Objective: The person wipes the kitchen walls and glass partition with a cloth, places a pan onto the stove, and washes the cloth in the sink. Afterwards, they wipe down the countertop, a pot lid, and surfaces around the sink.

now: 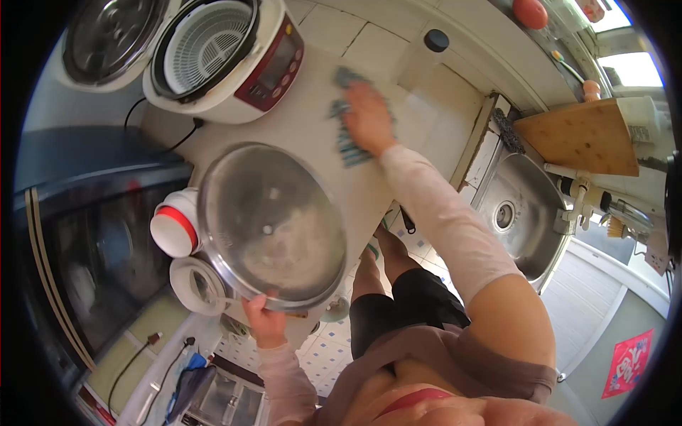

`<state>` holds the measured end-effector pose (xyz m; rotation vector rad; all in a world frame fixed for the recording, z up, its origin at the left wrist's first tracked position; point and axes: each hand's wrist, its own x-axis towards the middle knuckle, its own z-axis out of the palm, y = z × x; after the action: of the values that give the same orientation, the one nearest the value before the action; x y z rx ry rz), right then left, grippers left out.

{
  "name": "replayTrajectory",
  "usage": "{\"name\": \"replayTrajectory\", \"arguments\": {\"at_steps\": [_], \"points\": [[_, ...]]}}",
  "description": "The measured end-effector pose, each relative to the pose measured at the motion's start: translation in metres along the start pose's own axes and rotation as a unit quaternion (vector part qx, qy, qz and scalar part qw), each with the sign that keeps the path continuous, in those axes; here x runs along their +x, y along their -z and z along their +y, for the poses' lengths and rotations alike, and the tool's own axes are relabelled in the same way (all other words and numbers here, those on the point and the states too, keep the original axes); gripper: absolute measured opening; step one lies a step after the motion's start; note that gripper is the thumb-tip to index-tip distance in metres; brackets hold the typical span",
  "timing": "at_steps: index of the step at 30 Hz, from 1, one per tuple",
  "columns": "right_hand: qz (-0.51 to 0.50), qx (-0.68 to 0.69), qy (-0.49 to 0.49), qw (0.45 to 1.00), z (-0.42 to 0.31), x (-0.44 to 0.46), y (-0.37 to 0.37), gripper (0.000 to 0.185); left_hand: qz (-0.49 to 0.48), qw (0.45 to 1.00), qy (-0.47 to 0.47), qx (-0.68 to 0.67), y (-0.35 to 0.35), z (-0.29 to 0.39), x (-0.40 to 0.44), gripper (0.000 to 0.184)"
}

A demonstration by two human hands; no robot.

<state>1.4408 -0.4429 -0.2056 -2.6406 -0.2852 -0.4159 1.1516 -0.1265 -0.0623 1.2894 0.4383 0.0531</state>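
Observation:
My left hand [266, 324] grips the near rim of a large round metal lid [273, 192], which is tilted up, with a small stud at its centre. On the pale counter [312, 142], my right hand [369, 117] is on a blue-green striped cloth [352, 153], pressing it to the surface. The hand and cloth are slightly blurred. A white jar with a red band [175, 231] and a white round container [197, 285] stand left of the lid, partly hidden by it.
A white and red multicooker [273, 74] with its lid raised holds a white steamer basket [206, 46]. Behind the cloth stands a clear bottle with a black cap [435, 40]. To the right are a metal sink [526, 192] and a wooden board [579, 138].

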Motion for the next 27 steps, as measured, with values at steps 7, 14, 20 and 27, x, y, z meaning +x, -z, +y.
{"name": "replayTrajectory", "arguments": {"at_steps": [7,14,20,27], "points": [[0.026,0.007,-0.045,0.999,-0.016,-0.142,0.049,0.039,0.067,0.985,0.103,-0.123,-0.031,-0.008,-0.042,0.07],[0.064,0.445,-0.257,0.856,-0.166,-0.14,0.16,0.034,-0.068,0.994,0.062,0.054,-0.041,0.024,-0.07,0.082],[-0.043,0.443,-0.007,0.895,-0.279,-0.186,0.176,0.036,-0.132,0.989,-0.004,0.069,-0.067,0.039,-0.115,0.083],[-0.301,0.303,0.415,0.804,-0.233,-0.225,0.272,0.041,-0.118,0.988,0.087,-0.053,-0.057,0.054,-0.173,0.081]]}}
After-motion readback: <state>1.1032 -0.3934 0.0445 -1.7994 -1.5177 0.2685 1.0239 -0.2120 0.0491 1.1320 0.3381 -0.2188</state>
